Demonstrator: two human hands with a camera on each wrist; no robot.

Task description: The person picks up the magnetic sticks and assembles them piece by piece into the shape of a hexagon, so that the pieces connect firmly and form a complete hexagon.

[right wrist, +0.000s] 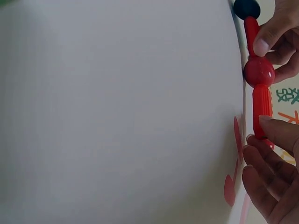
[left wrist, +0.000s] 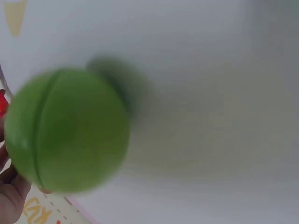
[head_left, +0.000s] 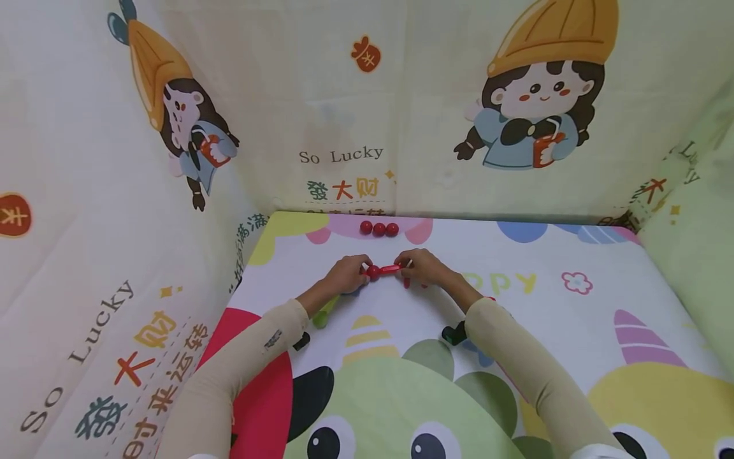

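Note:
My left hand [head_left: 348, 273] grips a joined toy piece where a red rod [right wrist: 251, 32] meets a red ball [right wrist: 259, 71]. A dark ball [right wrist: 247, 8] caps that rod's far end. From the red ball's other side runs a second red rod [right wrist: 262, 107], its outer end pinched by my right hand [head_left: 424, 266] between thumb and fingers. A large blurred green ball [left wrist: 70, 130] fills much of the left wrist view. How it connects to the piece I cannot tell. In the head view a green part [head_left: 323, 312] shows beside the left forearm.
Three red balls [head_left: 379, 229] lie in a row at the table's back edge. The tabletop [head_left: 275, 268] has a printed cartoon cover. Patterned cloth walls [head_left: 258, 127] rise behind and at both sides. A dark object [head_left: 455, 333] shows beside the right sleeve.

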